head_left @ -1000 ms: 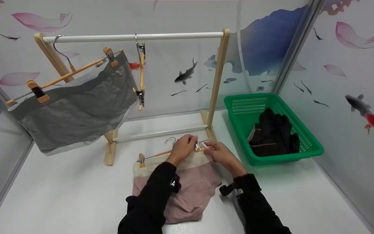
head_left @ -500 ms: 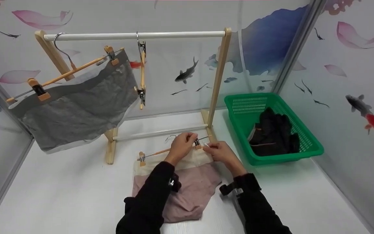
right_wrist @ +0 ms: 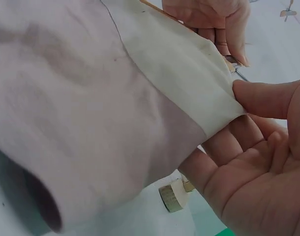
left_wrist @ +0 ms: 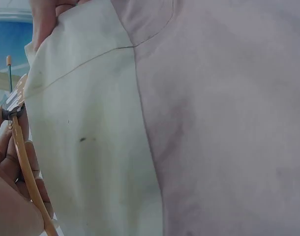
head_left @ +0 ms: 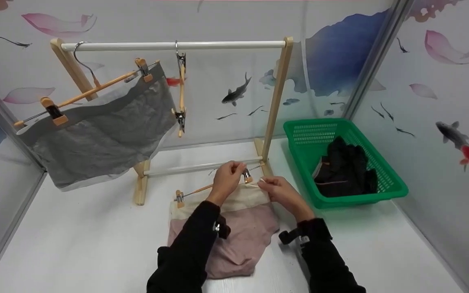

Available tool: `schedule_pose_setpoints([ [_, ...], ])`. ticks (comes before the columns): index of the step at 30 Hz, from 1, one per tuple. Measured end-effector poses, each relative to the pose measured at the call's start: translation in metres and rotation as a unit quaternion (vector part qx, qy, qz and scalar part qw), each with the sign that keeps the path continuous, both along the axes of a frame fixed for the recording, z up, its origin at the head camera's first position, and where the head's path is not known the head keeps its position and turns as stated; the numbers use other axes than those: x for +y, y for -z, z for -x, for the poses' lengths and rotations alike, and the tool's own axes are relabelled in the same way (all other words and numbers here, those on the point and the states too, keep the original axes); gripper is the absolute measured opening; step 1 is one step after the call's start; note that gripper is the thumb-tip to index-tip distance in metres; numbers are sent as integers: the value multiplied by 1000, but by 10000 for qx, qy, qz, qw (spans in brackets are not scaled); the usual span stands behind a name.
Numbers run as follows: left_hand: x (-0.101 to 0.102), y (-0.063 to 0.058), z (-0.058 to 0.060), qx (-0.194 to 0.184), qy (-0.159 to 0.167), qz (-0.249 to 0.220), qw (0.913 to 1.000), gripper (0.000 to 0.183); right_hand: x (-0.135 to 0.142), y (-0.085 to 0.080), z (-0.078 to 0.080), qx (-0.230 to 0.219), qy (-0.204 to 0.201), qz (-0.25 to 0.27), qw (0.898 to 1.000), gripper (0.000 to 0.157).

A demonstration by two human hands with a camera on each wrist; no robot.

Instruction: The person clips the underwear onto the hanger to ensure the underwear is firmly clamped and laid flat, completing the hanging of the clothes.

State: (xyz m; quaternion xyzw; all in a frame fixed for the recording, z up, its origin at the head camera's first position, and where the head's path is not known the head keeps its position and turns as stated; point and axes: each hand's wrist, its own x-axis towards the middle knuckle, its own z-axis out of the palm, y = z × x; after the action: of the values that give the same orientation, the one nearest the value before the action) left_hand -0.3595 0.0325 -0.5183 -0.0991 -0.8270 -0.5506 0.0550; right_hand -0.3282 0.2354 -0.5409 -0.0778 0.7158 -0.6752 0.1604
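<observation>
A pair of pink shorts (head_left: 250, 228) with a cream waistband lies on the white table, below a wooden clip hanger (head_left: 200, 189). The hanger's left clip (head_left: 180, 199) sits over the waistband. My left hand (head_left: 227, 181) pinches the hanger's right clip (head_left: 247, 176), which is right at the waistband's upper edge. With thumb and fingers, my right hand (head_left: 281, 193) pinches the waistband's right corner. In the right wrist view, the cream waistband (right_wrist: 184, 73) stretches taut toward my right thumb (right_wrist: 268, 98). Part of the clip is hidden behind the cloth there.
Behind stands a rack with wooden legs and a white rail (head_left: 226, 44). Grey shorts (head_left: 108, 130) hang from it on a clip hanger at left, beside a bare clip hanger (head_left: 181, 89). A green basket (head_left: 385, 175) with dark clothing (head_left: 346, 167) stands at right.
The hanger's right end has risen with my left hand, and its right clip has shifted up from the cream cloth to the waistband's edge. My right hand stays at the corner.
</observation>
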Motion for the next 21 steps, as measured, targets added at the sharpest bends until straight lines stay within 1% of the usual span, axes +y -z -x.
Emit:
schedule_pose_setpoints([
  [3,-1,-1,-1,-98,39,-80,9999,27,0,-1,0,8,69,-41,10000,29],
  [6,-1,-1,-1,-138,41,-125,9998,26,-2,-1,0,-9,245,-123,9996,30],
  [10,-1,-1,-1,-103,72,-34,9999,26,-5,-2,1,-77,647,-197,9977,32],
  [14,-1,3,-2,-84,129,93,9998,26,-9,-3,3,-134,1043,-260,9941,34],
  [18,0,6,-3,-233,168,143,9995,29,-12,-2,2,-52,1214,-138,9925,37],
  [21,1,6,-4,-329,216,175,9991,31,-13,-1,1,51,1312,-87,9913,35],
])
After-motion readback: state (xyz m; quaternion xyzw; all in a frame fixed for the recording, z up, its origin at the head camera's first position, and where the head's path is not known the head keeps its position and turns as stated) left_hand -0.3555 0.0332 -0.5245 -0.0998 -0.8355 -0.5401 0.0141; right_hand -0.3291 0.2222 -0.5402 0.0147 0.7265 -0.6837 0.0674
